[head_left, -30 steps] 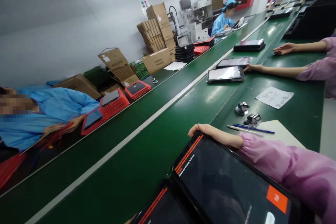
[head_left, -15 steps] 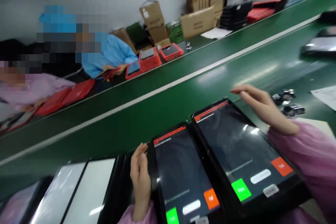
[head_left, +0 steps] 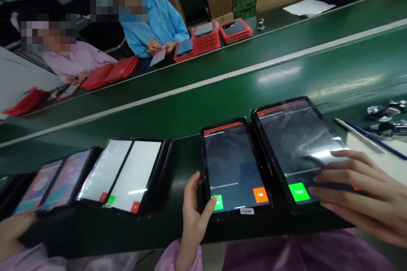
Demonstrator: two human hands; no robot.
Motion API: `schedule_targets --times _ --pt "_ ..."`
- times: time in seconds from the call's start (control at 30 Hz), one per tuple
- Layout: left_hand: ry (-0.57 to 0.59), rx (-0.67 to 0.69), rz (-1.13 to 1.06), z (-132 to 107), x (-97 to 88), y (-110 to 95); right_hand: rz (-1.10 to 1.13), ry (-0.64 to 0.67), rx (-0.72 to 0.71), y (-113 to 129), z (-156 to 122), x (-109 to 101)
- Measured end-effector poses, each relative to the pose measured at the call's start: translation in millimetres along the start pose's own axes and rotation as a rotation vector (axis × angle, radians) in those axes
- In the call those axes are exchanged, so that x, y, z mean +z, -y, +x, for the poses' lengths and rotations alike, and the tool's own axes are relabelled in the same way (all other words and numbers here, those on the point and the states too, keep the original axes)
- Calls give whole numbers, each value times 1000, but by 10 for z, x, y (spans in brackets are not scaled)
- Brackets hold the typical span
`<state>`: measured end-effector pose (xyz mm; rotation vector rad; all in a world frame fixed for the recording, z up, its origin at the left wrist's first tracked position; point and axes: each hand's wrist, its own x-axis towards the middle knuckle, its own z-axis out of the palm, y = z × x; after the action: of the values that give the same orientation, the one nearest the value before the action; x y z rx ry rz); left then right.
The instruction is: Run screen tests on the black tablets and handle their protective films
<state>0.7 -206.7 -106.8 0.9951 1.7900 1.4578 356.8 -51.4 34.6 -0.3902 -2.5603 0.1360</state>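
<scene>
Two dark-screened tablets lie side by side in front of me on the green bench. My left hand [head_left: 195,216] is at the lower left corner of the left tablet [head_left: 232,156]. Its thumb rests on the green button, and its fingers stand apart along the tablet's side edge. Over the lower part of the right tablet [head_left: 294,139] my right hand [head_left: 365,190] is spread, palm down, with fingertips near the green Pass button. That hand covers most of the red button. Red and white text runs across the top of both screens, and an orange Fail button shows on the left one.
To the left lie white-screened tablets [head_left: 136,173] and pink-and-blue-screened tablets [head_left: 66,178], with a co-worker's hand [head_left: 15,228] beside them. Pens [head_left: 359,133] and metal clips [head_left: 386,110] lie at right. Across the belt [head_left: 178,112], two people handle red-cased items near red stacks [head_left: 205,38].
My left thumb has come onto the left tablet's green button. My right hand has moved from beside the right tablet's upper edge down over its lower screen. The view has shifted and levelled.
</scene>
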Motion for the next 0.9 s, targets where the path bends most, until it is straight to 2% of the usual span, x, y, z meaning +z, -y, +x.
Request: schedule_targets --times 0.17,0.3,0.37,0.43,0.57,0.63,0.73,0.8,0.9 --pt "23 -30 -18 -44 12 -25 -10 -11 15 117 25 119" --pt "36 -14 2 32 -84 -50 -77 6 1 83 45 82" --pt "49 75 24 245 -134 -136 -89 8 5 -45 125 30" --pt "91 213 109 589 -131 -286 -137 19 46 -259 278 21" --pt "236 407 477 1339 88 -636 -298 148 190 -802 661 214" --pt "258 437 655 1522 200 -737 -341 206 235 -987 765 333" --pt "301 488 792 1463 187 -755 -306 216 195 -1009 739 374" --pt "340 538 785 1318 67 -720 -233 186 132 -899 653 306" --pt "294 598 757 1201 -106 -685 -178 127 117 -756 568 185"
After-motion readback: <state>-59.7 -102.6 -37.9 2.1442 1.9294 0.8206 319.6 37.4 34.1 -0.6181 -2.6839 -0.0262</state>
